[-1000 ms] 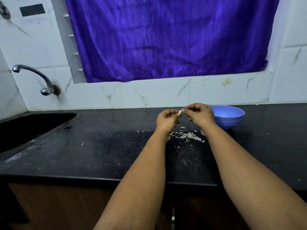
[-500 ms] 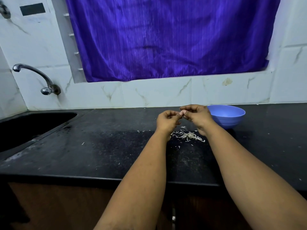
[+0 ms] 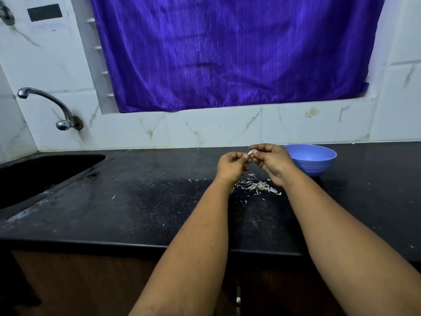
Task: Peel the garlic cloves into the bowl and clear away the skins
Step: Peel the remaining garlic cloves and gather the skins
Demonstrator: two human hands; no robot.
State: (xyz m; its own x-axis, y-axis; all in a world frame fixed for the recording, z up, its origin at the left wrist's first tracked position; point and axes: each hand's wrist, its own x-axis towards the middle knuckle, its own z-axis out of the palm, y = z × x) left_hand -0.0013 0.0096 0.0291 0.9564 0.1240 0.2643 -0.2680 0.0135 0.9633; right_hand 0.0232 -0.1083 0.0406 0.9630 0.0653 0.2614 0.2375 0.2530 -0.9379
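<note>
Peeling is judged to be well under way but unfinished. A loose heap of papery garlic skins [image 3: 258, 186] is spread on the countertop [image 3: 141, 201] just below the hands, at about 6 o'clock from them, so several cloves appear to have been stripped already; the skins have not yet been cleared. A blue bowl [image 3: 313, 159] is set at 3 o'clock from the hands, just beside the right wrist; its contents cannot be seen from this angle, so the number of peeled cloves cannot be told.

Both forearms are stretched forward over the counter. A small pale garlic clove [image 3: 250, 152] is held between the two hands above the surface. It is pinched by the curled thumb and fingertips of the right hand [image 3: 270, 159], while the left hand [image 3: 231, 164], fingers also curled in, is brought against its lower end, apparently picking at the skin. Whether this clove is fully bare cannot be told.

The surface is a dark, speckled stone counter, dusted with stray flecks of skin. A dark sink [image 3: 43, 174] is sunk into it at 9 o'clock, with a curved metal tap [image 3: 49, 103] mounted on the wall above. White marbled tiles [image 3: 216, 128] are seen behind, and a purple curtain [image 3: 227, 53] is hung at 12 o'clock.
</note>
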